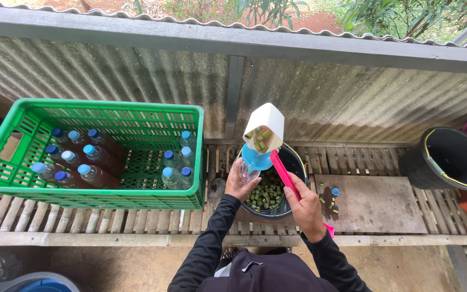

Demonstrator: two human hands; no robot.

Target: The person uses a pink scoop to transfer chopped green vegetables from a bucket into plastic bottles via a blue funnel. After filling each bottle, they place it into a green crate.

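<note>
A pink-handled white scoop (264,127) is gripped by the right hand (305,208) and tipped over a blue funnel (256,158). The funnel's clear bottle (247,174) is clasped by the left hand (239,183) above a black bucket (293,205) of green pieces (266,196), beside a green crate (90,197).

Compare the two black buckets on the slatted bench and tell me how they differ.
The black bucket under the hands holds chopped green pieces in liquid; the black bucket at the right shows only a dark inside. The first sits at the bench's front, with the left hand holding a clear bottle over it; the second stands tilted by the corrugated wall, untouched. Both are round and black with a yellow-trimmed rim.
</note>
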